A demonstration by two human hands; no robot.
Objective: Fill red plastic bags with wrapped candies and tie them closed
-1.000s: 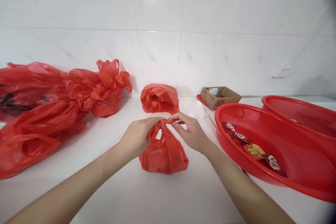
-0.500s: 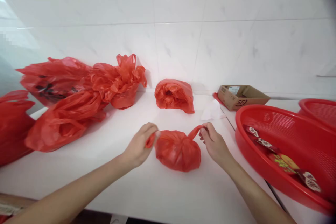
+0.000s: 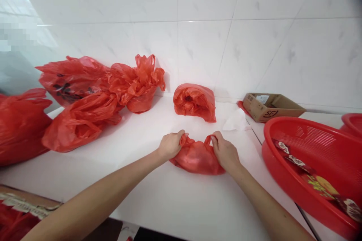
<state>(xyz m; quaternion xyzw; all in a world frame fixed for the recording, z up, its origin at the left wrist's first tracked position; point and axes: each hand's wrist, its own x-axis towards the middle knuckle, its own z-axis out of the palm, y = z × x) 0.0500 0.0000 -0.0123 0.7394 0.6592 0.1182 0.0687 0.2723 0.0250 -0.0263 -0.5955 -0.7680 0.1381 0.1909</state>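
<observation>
A filled red plastic bag (image 3: 198,159) rests on the white table in front of me. My left hand (image 3: 171,144) is closed on a gathered part of the bag at its upper left. At the upper right, my right hand (image 3: 226,151) pinches a raised handle loop of the same bag. Behind it, near the wall, lies a folded bundle of red bags (image 3: 195,101) that neither hand touches.
Several red bags (image 3: 82,120) stand on the left side of the table (image 3: 158,196). A red plastic basket (image 3: 299,124) with packets is at the right. A small cardboard box (image 3: 273,107) and a white paper (image 3: 235,119) lie at the back right.
My hands have come closer together at the bag. The left hand now sits against its upper left, and the strap at the right is no longer stretched outward. The view has shifted slightly.
</observation>
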